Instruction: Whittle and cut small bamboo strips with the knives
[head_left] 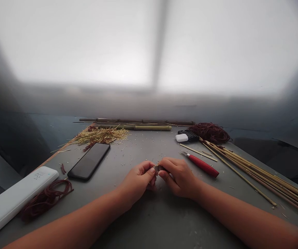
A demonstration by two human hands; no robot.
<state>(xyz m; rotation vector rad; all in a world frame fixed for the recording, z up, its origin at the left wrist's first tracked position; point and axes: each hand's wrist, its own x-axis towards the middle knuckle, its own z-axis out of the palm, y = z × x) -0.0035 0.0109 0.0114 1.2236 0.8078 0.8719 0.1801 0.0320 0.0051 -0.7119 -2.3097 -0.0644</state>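
Close together over the front middle of the table, my two hands pinch a small, short brownish piece [156,168] between them. My left hand [137,178] grips its left end with thumb and curled fingers. From the other side my right hand [180,177] closes on it, thumb below and index finger above. Most of the piece is covered by fingers, so its kind is unclear. Just right of my right hand lies a carving tool with a red handle [203,165], its metal tip pointing up and left.
Left: a black phone [89,162], a white device with a display [19,199], dark red cord [47,197] and a heap of straw-coloured shavings [104,135]. Right: thin bamboo sticks [257,169], a white case [181,138] and a dark red cord bundle [211,132]. Bamboo poles [151,128] lie behind.
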